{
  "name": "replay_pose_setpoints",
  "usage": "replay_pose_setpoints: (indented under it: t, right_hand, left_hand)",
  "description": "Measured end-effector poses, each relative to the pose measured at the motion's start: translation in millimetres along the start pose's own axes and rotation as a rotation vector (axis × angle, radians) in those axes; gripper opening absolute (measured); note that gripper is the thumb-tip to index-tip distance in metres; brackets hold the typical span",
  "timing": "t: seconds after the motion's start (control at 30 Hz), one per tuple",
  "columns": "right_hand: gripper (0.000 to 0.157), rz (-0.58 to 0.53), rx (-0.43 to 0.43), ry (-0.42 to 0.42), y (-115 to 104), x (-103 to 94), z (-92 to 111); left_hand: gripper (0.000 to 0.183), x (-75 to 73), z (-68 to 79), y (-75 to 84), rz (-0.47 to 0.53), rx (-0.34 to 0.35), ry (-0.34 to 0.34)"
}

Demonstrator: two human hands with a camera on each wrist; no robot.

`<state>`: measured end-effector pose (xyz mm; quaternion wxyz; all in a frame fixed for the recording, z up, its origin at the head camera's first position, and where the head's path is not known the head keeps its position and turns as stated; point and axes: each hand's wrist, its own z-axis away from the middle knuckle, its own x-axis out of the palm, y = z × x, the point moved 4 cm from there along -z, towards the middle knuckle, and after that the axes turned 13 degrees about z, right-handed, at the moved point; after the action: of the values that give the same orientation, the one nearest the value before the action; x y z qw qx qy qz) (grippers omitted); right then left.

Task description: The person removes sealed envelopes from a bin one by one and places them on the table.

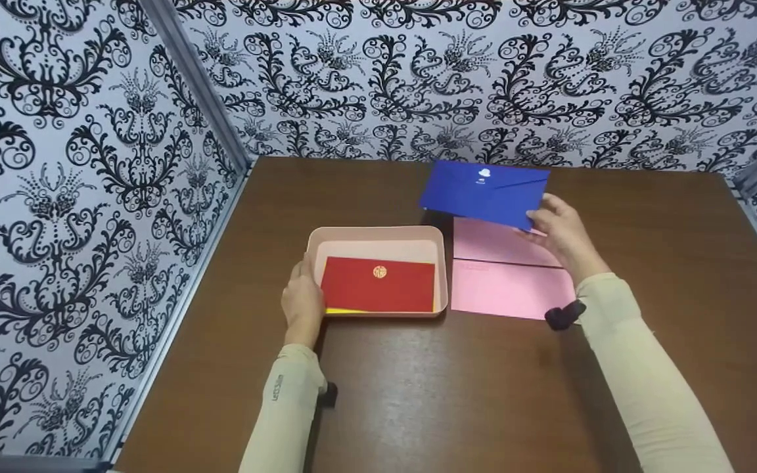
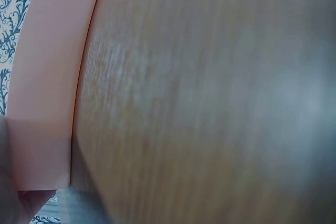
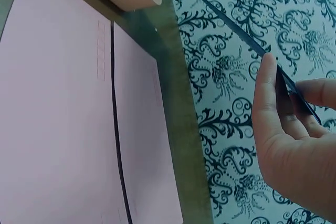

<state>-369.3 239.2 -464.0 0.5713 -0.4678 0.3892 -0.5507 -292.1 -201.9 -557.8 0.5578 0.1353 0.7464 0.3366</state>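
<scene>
My right hand (image 1: 566, 233) pinches a blue envelope (image 1: 487, 190) with a white print by its right corner. It holds the envelope tilted above the table; in the right wrist view the blue envelope (image 3: 236, 27) appears nearly edge-on between thumb and fingers. Below it lie pink envelopes (image 1: 510, 289), split by a dark line. At the left side of a pale pink tray (image 1: 378, 233), my left hand (image 1: 303, 299) grips the wall. Inside the tray, a red envelope (image 1: 378, 292) with a gold emblem lies over something yellow (image 1: 345, 311). The left wrist view shows the tray's outer wall (image 2: 44, 77) and part of the hand.
The brown wooden table (image 1: 418, 394) carries everything. Patterned panels (image 1: 457, 79) stand along its back and left side, joined by a metal post (image 1: 201, 79). The pink envelopes lie just right of the tray.
</scene>
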Motion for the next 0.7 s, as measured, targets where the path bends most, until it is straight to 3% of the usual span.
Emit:
replay_pose_setpoints:
  t: [0.33,0.7]
  right_hand:
    - [0.078,-0.024,0.048,0.052,-1.9,-20.6,-10.1]
    - [0.076,0.045,0.089,0.096,-2.7,-37.2,-21.8]
  left_hand:
    - [0.054,0.9,-0.9,0.2,0.0,0.012,0.016]
    - [0.055,0.3,0.5,2.3,-0.031,0.038,0.018]
